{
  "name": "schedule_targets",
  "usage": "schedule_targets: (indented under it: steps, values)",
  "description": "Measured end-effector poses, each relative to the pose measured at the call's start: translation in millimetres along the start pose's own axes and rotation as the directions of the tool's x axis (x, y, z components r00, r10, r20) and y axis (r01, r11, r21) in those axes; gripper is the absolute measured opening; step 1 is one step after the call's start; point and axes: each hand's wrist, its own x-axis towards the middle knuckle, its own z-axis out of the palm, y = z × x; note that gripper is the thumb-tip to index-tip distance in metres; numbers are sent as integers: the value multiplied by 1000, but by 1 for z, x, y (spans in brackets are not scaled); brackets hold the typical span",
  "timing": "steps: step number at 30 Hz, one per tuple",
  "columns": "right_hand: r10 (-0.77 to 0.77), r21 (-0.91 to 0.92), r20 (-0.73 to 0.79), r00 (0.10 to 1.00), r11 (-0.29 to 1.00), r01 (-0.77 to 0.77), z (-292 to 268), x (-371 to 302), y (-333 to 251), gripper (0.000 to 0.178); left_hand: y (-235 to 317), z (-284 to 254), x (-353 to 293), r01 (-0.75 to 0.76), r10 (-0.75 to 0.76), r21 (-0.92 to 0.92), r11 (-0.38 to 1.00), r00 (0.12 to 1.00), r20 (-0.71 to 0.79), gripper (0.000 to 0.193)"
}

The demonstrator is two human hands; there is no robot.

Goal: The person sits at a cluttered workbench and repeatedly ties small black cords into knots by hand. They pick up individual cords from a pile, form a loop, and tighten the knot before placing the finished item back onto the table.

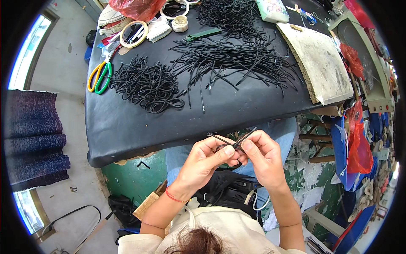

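Between my two hands, just off the table's near edge, is a short black cord (218, 138) crossed into a loop or knot, its two ends sticking up. My left hand (211, 154) pinches it between thumb and fingers. Opposite, my right hand (263, 156) grips the cord close to the crossing, thumb pressed against the fingers. The exact shape of the knot is partly hidden by my fingertips. Beyond my hands, a pile of looped black cords (146, 84) lies on the left of the table, and a spread of straight cut cords (237, 63) lies in the middle.
Scissors with yellow and green handles (100, 77) rest at the table's left edge. Tape rolls (134, 34), a green strip (204, 34) and another heap of black cords (228, 17) sit farther back. A worn pale board (317, 63) stands at right, near red plastic bags (359, 148).
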Motion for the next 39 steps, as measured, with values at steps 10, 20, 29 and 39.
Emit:
schedule_targets:
  steps: [10, 20, 29, 39]
  values:
    - [-65, -185, -128, 990, 982, 41, 8, 14, 3, 16, 3, 0, 1, -97, 140, 330, 939, 984, -109, 17]
    - [-664, -951, 217, 716, 19, 307, -45, 114, -8, 18, 83, -69, 19, 177, 809, 975, 134, 549, -211, 25]
    - [-642, -766, 625, 444, -397, 505, -19, 101, -12, 20, 42, -18, 7, -225, 797, 970, -87, 569, 204, 27]
    - [-542, -698, 671, 507, -228, 679, 0, 50, -7, 23, 26, -23, -5, -76, 170, 690, 720, 983, -69, 18]
